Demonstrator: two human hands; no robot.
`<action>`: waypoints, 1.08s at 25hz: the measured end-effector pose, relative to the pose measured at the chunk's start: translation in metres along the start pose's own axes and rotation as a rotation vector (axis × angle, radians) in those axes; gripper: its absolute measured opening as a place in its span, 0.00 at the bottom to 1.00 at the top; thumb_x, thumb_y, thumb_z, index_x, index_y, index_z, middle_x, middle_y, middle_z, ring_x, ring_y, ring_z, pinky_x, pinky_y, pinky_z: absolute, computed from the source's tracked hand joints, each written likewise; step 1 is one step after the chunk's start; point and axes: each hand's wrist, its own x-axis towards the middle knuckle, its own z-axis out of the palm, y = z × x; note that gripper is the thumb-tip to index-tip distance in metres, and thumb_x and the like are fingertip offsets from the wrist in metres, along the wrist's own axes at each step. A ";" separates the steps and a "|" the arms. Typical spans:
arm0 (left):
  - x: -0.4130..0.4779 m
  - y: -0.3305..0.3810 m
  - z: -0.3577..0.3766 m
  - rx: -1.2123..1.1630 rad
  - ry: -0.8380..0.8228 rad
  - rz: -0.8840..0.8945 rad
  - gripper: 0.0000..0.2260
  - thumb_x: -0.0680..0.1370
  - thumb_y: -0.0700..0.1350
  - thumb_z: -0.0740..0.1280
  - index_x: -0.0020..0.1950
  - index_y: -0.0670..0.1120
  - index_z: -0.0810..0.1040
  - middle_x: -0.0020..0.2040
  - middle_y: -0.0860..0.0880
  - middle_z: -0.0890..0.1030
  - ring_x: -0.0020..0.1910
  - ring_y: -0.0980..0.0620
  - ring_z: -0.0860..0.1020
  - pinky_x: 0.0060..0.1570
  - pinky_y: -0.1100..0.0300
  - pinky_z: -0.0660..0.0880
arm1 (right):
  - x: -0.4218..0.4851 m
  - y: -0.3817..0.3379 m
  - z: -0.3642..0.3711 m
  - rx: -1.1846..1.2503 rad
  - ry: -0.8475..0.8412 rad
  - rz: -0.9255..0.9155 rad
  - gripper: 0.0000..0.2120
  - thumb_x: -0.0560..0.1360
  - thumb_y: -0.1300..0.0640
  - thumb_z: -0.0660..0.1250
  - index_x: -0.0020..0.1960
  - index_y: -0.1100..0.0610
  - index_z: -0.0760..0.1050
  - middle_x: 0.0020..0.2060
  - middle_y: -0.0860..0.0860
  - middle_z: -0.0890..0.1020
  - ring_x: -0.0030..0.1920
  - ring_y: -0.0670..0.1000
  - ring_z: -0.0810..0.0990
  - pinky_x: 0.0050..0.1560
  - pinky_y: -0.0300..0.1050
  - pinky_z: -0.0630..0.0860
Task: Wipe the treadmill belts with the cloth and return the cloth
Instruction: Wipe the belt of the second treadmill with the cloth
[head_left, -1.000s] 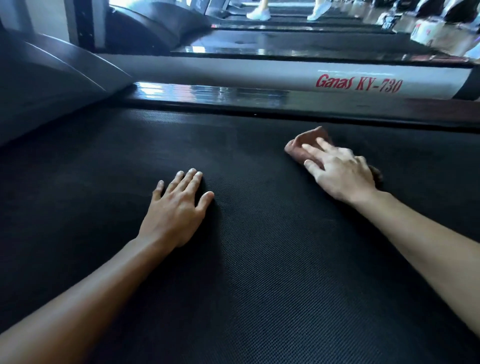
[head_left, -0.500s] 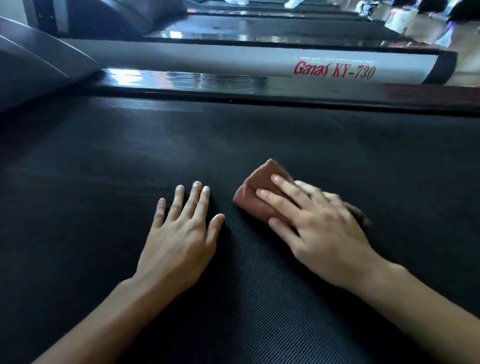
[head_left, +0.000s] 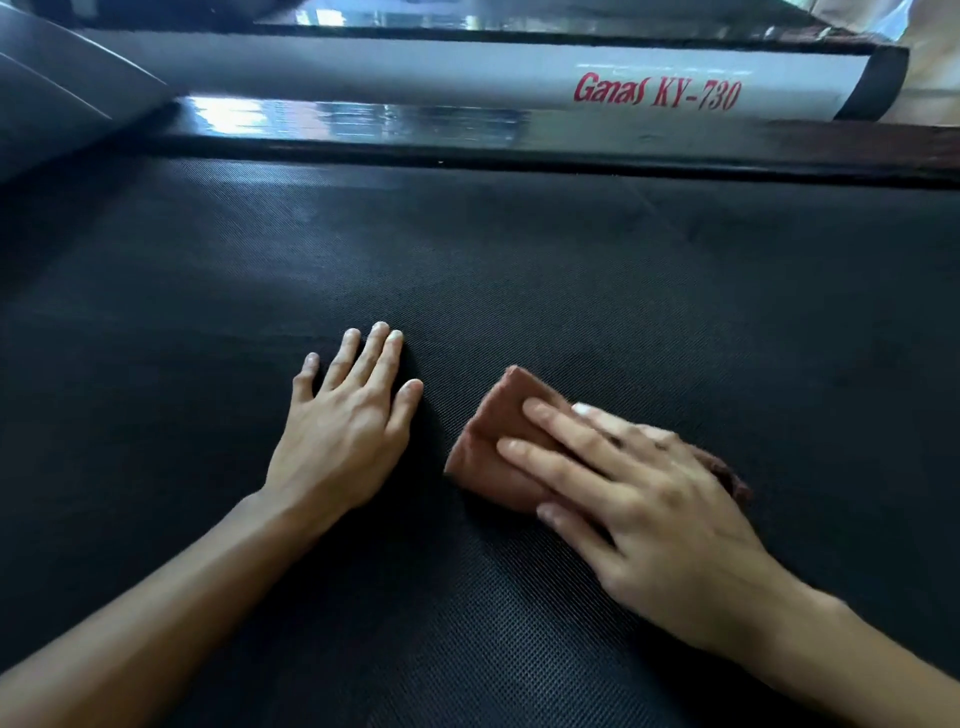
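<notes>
Near field: both bare forearms reach forward onto the treadmill belt (head_left: 571, 270), a black, finely ribbed surface that fills most of the view.

The left hand (head_left: 343, 431) lies palm down on the belt, fingers straight and slightly spread. It holds nothing and appears to serve as a brace. Just beside it, but not touching, the right hand (head_left: 660, 499) lies flat on a folded reddish-brown cloth (head_left: 493, 447). Its fingers (head_left: 545, 462) are extended and press the cloth against the belt rather than curling round it. The cloth shows beyond the fingertips, and a darker edge shows behind the knuckles.

Step in hand, as judged: wiping this belt, with returning the cloth not yet done. To do the step well:
- Keep the palm and fingers spread so that pressure reaches the whole fold.
- Run overlapping strokes across the full width of the belt.
- Let the bracing hand carry the body's weight, so that the wiping hand can slide freely.
- Refold the cloth if a corner lifts or bunches on the ribbed texture.

Middle field: the far part of the belt runs up to a glossy dark side rail (head_left: 363, 117).

Far field: a pale frame tube (head_left: 415, 67) lettered "Ganas KY-730" in red, and at the left a dark motor cover (head_left: 62, 104).
</notes>
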 end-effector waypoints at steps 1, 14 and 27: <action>-0.001 0.000 0.000 0.003 -0.002 -0.001 0.27 0.82 0.60 0.42 0.80 0.53 0.47 0.79 0.57 0.45 0.77 0.58 0.40 0.76 0.51 0.41 | 0.005 0.018 0.000 -0.038 -0.002 0.079 0.23 0.78 0.40 0.53 0.72 0.38 0.66 0.75 0.43 0.65 0.71 0.52 0.69 0.67 0.54 0.67; -0.023 0.022 -0.007 0.010 -0.136 -0.091 0.28 0.82 0.60 0.45 0.80 0.51 0.45 0.79 0.55 0.42 0.78 0.54 0.39 0.75 0.49 0.38 | -0.043 0.011 -0.028 -0.070 0.022 0.469 0.23 0.77 0.42 0.55 0.71 0.38 0.67 0.74 0.45 0.67 0.67 0.56 0.73 0.62 0.56 0.71; -0.084 0.076 -0.008 -0.008 -0.110 -0.158 0.29 0.82 0.59 0.47 0.80 0.48 0.47 0.80 0.52 0.44 0.78 0.53 0.40 0.75 0.46 0.38 | -0.109 -0.036 -0.041 -0.015 0.080 0.345 0.23 0.75 0.43 0.58 0.70 0.39 0.69 0.72 0.45 0.70 0.66 0.57 0.74 0.61 0.57 0.72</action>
